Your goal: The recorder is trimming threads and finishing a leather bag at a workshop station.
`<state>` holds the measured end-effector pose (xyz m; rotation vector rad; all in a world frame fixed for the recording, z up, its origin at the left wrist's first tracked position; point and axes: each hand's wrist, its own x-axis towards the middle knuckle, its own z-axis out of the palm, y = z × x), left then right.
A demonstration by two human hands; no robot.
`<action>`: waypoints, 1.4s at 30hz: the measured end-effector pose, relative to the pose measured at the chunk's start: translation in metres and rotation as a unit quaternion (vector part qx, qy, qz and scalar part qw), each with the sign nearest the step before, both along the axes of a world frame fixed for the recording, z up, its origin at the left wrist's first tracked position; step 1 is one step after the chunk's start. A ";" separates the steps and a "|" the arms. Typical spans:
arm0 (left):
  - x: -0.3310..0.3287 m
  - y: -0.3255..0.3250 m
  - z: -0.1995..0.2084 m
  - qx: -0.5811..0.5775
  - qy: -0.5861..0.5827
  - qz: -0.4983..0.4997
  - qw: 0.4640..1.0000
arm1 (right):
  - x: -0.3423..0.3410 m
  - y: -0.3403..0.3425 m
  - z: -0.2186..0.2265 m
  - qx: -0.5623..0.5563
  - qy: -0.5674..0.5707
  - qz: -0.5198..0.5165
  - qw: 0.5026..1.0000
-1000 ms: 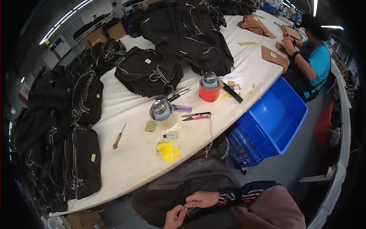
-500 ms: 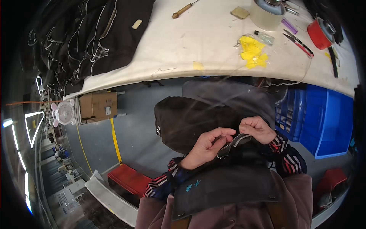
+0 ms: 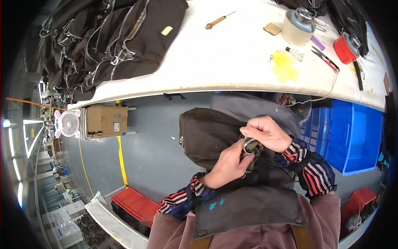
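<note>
A dark brown fabric piece (image 3: 209, 133), which looks like a bag or garment part, lies across my lap. Its zippered edge (image 3: 253, 146) is bunched up between my hands. My left hand (image 3: 226, 167) pinches this edge from below, thumb and fingers pressed together. Just above and to the right, my right hand (image 3: 269, 133) closes on the same edge, its thumb and forefinger pointing left. The fingertips hide part of the zipper, so I cannot make out whether a slider is between them.
On the white table (image 3: 195, 62) ahead are a pile of dark zippered pieces (image 3: 137, 45), a wooden-handled awl (image 3: 217, 21), snips (image 3: 325, 59), a metal pot (image 3: 297, 29), a red pot (image 3: 346, 49) and yellow scraps (image 3: 285, 68). Blue crates (image 3: 352, 137) stand right; a cardboard box (image 3: 107, 120) is left.
The zippered edge was stretched between my hands and is now folded into a bunch. My right hand has shifted left and up, closer to the left. The view has tilted slightly.
</note>
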<state>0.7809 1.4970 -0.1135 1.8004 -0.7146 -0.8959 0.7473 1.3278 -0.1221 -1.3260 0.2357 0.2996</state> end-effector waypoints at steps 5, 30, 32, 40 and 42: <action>0.029 0.027 0.012 -0.204 0.274 0.145 0.928 | 0.025 0.000 0.046 -0.111 -0.191 -0.131 0.966; 0.061 0.033 0.099 -0.484 0.421 0.244 0.727 | -0.009 0.040 0.106 -0.380 -0.256 -0.208 0.864; 0.058 0.032 0.100 -0.499 0.454 0.207 0.709 | -0.005 0.041 0.093 -0.318 -0.245 -0.161 0.902; 0.073 0.052 0.081 -0.411 0.123 0.287 0.856 | -0.001 0.035 0.074 -0.341 -0.238 -0.179 0.892; 0.083 0.068 0.076 -0.298 -0.090 0.329 0.892 | 0.000 0.038 0.082 -0.313 -0.253 -0.175 0.899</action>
